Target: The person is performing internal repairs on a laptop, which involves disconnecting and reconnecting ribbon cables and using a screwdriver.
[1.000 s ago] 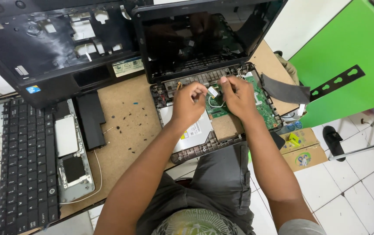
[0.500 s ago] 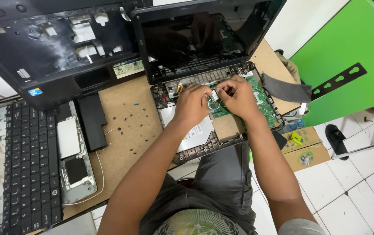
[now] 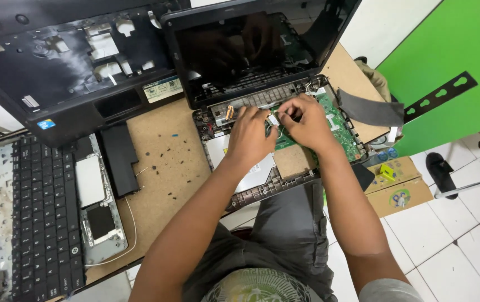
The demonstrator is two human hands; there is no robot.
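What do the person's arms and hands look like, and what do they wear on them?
Both arms are bare from wrist to upper arm. The left hand and right hand wear no gloves, and no rings, watch or bands can be seen. A light grey short sleeve shows at the right upper arm. The left arm's sleeve is out of view. The fingers are uncovered.

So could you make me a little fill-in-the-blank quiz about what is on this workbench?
1. Both hands, left hand and right hand, work over a circuit board coloured ____.
2. The detached keyboard lies at the ____ end of the table.
3. The laptop screen is switched ____.

Missing words: green; left; off
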